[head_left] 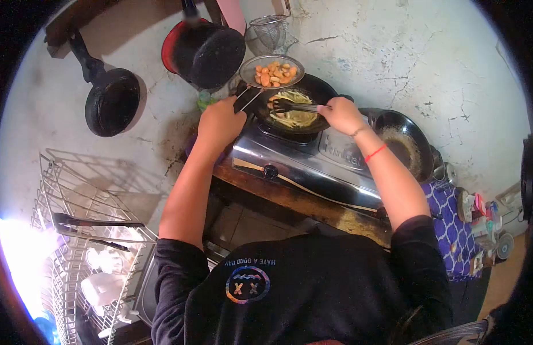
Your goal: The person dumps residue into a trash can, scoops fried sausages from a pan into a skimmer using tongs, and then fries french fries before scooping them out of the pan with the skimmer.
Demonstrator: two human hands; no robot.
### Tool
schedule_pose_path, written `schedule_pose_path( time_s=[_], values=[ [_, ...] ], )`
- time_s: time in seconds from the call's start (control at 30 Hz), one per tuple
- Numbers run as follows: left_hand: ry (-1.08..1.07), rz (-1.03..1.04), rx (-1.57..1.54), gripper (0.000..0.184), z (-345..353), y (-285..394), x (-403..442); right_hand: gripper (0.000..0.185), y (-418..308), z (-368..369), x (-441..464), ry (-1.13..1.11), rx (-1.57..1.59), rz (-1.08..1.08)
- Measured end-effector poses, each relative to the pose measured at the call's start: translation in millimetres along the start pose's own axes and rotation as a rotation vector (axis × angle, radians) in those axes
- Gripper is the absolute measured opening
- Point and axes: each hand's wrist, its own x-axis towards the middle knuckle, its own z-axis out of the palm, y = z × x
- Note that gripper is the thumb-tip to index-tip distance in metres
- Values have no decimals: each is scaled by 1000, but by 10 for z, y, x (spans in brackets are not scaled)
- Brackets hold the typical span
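Observation:
My left hand (221, 122) is closed round the wire handle of a mesh strainer (246, 70), raised over the back left edge of a dark wok. Inside the strainer lie several orange-brown fried pieces (275, 75). My right hand (344, 115) grips what look like tongs (301, 106), their dark pronged head down in the wok (321, 86). Pale yellow strips (292, 118) sit in oil there, with an orange-brown piece near the tong head. The wok stands on the left burner of a silver gas stove (303, 167).
A second dark wok (413, 144) rests on the stove's right side. Pans (112, 103) and a red-rimmed pot (217, 54) hang on the wall. At lower left is a wire dish rack (65, 276) with black tongs (99, 224) on it. A purple patterned cloth (450, 230) lies at right.

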Motion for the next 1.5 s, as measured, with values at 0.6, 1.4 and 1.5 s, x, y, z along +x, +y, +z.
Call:
schedule_pose_path(
  time_s=[0.6,1.4,1.5],
  values=[
    [-21,66,55,30,531,-63,-161,44,-151,-644,-102,149,159,37],
    [5,-18,50,33,43,69,-142,32,542,-233,295,124,-300,-135],
    [-4,-36,47,34,-22,125,-145,31,452,-149,329,103,-341,-164]
  ],
)
